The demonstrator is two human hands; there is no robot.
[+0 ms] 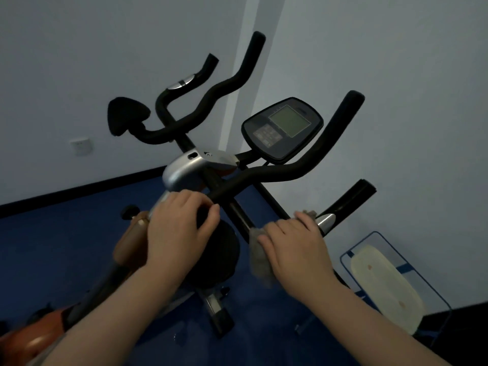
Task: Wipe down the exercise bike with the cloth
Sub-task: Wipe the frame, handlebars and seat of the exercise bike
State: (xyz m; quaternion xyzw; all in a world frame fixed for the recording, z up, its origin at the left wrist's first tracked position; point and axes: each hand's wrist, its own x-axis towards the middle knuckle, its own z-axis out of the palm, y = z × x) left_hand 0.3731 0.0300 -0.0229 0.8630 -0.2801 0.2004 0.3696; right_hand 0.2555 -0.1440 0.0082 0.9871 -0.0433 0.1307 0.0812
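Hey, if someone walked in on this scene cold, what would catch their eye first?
Probably the black handlebars of the exercise bike fanning up through the middle, with the grey console and its pale screen to the right. Lower down, the right hand presses a grey cloth onto a bar, while the left hand grips the bike beside it.

We can read no text, brand or number here: the greenish display and the small grey button panel on the dark oval plastic console point(282, 128) of the black exercise bike point(200, 165) show only blurred marks, too small for us to make out
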